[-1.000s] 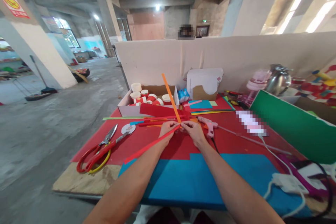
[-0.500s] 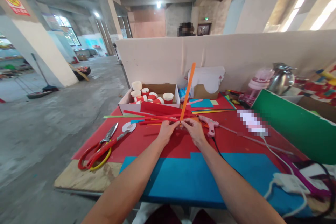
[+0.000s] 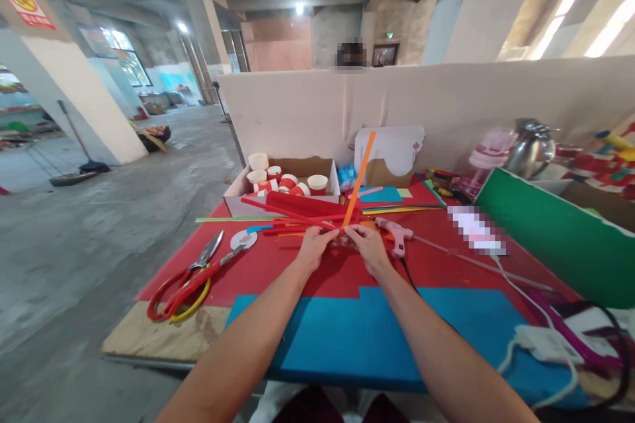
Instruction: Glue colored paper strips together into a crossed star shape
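Above the table, my left hand (image 3: 315, 248) is closed in a pinch on the near end of a red strip (image 3: 256, 204), which reaches out to the left. Against it, my right hand (image 3: 368, 248) pinches the bottom of an orange strip (image 3: 360, 175) that rises and leans right. The two strips meet between my fingertips; the exact joint is too small to make out. Just right of my right hand lies a pink glue gun (image 3: 399, 235). More red strips and a folded red sheet (image 3: 297, 205) lie behind my left hand.
Red-handled scissors (image 3: 186, 287) and another long red-handled tool lie at the left. Behind stands a box (image 3: 232, 201) of paper cups. Blue sheets (image 3: 322, 337) cover the front edge. A green panel (image 3: 560, 238), a steel jug (image 3: 533, 149) and white cables are on the right.
The orange strip has tilted further right and its top sits lower. The red strip's far end has risen and shifted a little right. Both hands stay nearly in place.
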{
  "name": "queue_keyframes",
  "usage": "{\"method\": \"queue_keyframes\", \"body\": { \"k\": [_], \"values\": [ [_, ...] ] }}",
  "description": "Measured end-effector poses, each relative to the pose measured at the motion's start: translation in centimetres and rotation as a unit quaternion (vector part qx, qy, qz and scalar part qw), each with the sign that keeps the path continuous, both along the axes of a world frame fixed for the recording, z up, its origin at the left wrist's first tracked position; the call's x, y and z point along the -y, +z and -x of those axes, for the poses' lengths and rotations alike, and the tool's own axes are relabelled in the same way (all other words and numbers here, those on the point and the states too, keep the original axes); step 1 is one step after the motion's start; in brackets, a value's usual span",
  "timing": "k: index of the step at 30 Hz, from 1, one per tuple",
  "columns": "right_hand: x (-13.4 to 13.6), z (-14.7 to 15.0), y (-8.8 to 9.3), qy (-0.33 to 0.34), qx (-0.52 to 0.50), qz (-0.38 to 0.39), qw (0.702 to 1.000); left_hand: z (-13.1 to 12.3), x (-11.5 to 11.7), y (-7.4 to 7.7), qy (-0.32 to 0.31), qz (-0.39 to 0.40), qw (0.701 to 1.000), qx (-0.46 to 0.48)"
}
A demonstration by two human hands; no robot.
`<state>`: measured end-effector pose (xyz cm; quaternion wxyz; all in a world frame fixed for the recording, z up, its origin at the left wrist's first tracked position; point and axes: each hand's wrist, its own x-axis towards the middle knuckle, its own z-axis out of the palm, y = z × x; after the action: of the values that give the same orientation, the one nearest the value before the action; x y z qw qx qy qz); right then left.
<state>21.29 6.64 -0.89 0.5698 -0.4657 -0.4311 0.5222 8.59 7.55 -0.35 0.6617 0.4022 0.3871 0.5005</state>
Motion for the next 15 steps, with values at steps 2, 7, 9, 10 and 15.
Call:
{"method": "queue_keyframes", "body": {
  "k": [2, 7, 9, 10, 15],
  "values": [
    [0.02, 0.00, 0.02, 0.004, -0.016, 0.010, 1.000, 0.02, -0.05, -0.15, -0.001, 0.002, 1.000, 0.007],
    [0.00, -0.08, 0.06, 0.018, -0.023, 0.020, 0.999, 0.08, -0.29, -0.55, 0.006, -0.005, 1.000, 0.008],
    [-0.07, -0.13, 0.04, 0.018, -0.012, 0.015, 1.000, 0.08, -0.31, -0.53, 0.005, -0.004, 1.000, 0.006],
    [-0.12, -0.16, 0.03, 0.019, -0.004, 0.011, 1.000, 0.07, -0.30, -0.48, 0.005, -0.003, 1.000, 0.003],
    [-0.22, -0.30, -0.04, 0.009, 0.028, 0.006, 1.000, -0.01, -0.14, -0.27, -0.002, 0.018, 1.000, -0.007]
  ]
}}
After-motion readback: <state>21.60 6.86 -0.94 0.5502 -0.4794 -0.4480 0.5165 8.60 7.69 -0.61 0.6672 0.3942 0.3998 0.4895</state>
